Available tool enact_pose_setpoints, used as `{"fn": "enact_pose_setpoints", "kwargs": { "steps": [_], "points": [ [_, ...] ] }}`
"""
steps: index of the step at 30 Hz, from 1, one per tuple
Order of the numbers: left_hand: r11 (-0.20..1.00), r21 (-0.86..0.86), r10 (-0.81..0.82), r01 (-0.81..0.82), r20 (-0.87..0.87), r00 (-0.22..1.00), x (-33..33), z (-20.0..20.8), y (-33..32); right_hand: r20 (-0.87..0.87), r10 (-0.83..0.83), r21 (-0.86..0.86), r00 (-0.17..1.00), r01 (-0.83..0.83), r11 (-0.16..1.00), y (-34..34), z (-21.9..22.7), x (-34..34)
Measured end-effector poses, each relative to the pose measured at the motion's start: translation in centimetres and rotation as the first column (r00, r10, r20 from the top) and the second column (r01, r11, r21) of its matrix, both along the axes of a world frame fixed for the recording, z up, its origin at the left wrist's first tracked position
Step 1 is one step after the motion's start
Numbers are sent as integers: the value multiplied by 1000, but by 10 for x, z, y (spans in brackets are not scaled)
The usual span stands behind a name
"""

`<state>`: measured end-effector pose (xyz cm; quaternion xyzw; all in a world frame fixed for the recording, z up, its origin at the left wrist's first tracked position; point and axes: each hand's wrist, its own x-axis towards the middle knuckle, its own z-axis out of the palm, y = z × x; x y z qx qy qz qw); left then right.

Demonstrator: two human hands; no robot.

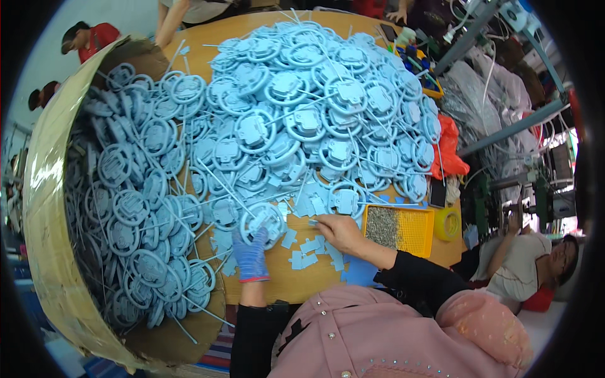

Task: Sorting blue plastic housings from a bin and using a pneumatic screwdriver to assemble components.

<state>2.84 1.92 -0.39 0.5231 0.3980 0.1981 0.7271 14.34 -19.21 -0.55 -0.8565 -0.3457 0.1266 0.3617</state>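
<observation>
My left hand (252,257), in a blue striped glove, grips the lower edge of a round light-blue plastic part (263,218) with a ring rim and a long thin stick. The part sits at the near edge of a big heap of similar parts (309,120). To its right is my bare right hand (339,232), fingertips pinched on a small light-blue plastic piece (313,222), mostly hidden by the fingers. Between and below my hands, several flat light-blue plastic pieces (305,257) lie scattered on the wooden table (277,291).
A yellow basket (416,251) with small metal parts (382,225) stands right of my right hand, beside a yellow tape roll (447,224). On the left, an open cardboard box (47,189) is full of the round parts. A red plastic bag (449,148) lies far right. Other people are nearby.
</observation>
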Motion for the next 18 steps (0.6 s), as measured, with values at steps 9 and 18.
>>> {"fn": "enact_pose_setpoints", "kwargs": {
  "steps": [9,18],
  "points": [
    [971,42,227,-236,157,961,23,2,-36,113,89,-61,990,-82,995,85,66,-18],
    [983,23,175,-182,169,970,2,20,-33,-669,48,293,741,204,934,78,42,-4]
  ]
}}
